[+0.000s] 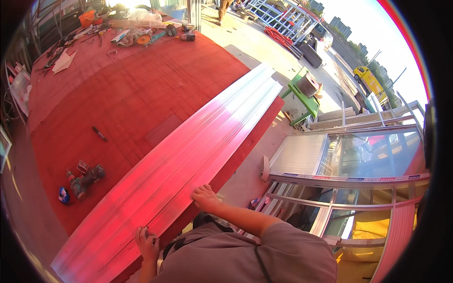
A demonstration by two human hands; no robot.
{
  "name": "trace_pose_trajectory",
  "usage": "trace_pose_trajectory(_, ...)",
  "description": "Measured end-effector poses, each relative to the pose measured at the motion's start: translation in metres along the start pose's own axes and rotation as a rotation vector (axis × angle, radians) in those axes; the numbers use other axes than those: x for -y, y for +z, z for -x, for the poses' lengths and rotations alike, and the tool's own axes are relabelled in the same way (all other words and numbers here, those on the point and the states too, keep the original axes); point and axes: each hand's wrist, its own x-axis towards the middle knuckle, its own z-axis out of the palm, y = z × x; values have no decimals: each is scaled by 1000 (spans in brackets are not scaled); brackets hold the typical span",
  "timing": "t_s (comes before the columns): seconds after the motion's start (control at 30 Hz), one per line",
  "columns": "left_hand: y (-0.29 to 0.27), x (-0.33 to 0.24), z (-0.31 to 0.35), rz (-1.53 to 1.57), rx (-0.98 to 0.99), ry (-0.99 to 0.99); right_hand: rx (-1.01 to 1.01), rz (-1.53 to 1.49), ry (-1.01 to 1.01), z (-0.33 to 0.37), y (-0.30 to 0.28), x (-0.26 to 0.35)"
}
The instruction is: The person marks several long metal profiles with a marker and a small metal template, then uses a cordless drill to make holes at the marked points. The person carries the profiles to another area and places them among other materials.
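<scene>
So the main piece is a long run of ribbed metal profile (181, 155), looks like smooth, shiny stuff with straight grooves running lengthwise. Can't tell if it's one panel or several strips side by side. It lies diagonally over the desk (141, 80) along the near edge, pinkish-red in the middle, silvery white at the far end.

Right hand (206, 198) is on the profile's near edge, its grip loosely spread with fingertips on the metal. Left hand (147, 243) is at the same edge closer to the body, fingers curled; can't tell if that grip is pinching anything.

The desk has a matte red covering, kinda fabric-looking, with creases and seam lines. On it there's a chunky cordless drill (80, 185), a small rounded blue thing (64, 195) beside it, and a slim dark pen-shaped item (99, 133). Far end is a heap of tools plus crumpled clear plastic (143, 15).

Around it: a green stool (302, 100) carrying a brown spool (307, 84), framed glass (370, 153) on the right, slumped yellow material (370, 229) below that, and a sunny paved yard with a yellow truck (370, 82).
</scene>
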Motion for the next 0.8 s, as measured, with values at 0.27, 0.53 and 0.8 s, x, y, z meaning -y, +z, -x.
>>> trace_pose_trajectory(0.27,-37,-52,-13,-62,-14,-205,209,-269,-210,-49,-56,-27)
trace_pose_trajectory(0.53,-17,-31,-68,-170,-149,-249,-92,-224,-296,-109,-52,-57)
trace_pose_trajectory(0.8,-12,-14,-96,-11,-7,-418,181,-64,-305,-129,-40,-92)
